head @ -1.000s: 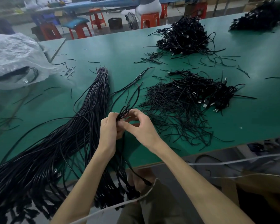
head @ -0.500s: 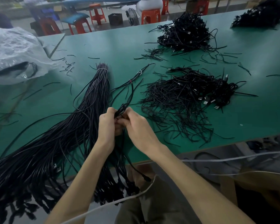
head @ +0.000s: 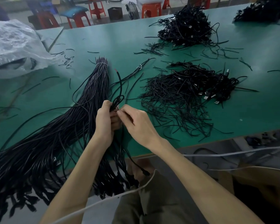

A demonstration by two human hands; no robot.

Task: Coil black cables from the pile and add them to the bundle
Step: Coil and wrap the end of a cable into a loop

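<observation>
Green table (head: 152, 38): workbench strewn with cable.
Bundle (head: 81, 110): long axis runs from the near-left edge to its far tie; it lies just left of the hands.
Pile (head: 184, 94): to the right, nearer the right hand.
Left hand (head: 106, 122): fist gripping the loops.
Right hand (head: 137, 125): fingertips pinching the same strand.
Cable (head: 118, 101): looped above the fist, next to the bundle.

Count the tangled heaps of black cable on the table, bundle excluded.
3: near heap at mid-right, far heap beyond it, corner heap at the top right, cut by the frame. Others may lie out of view.
</observation>
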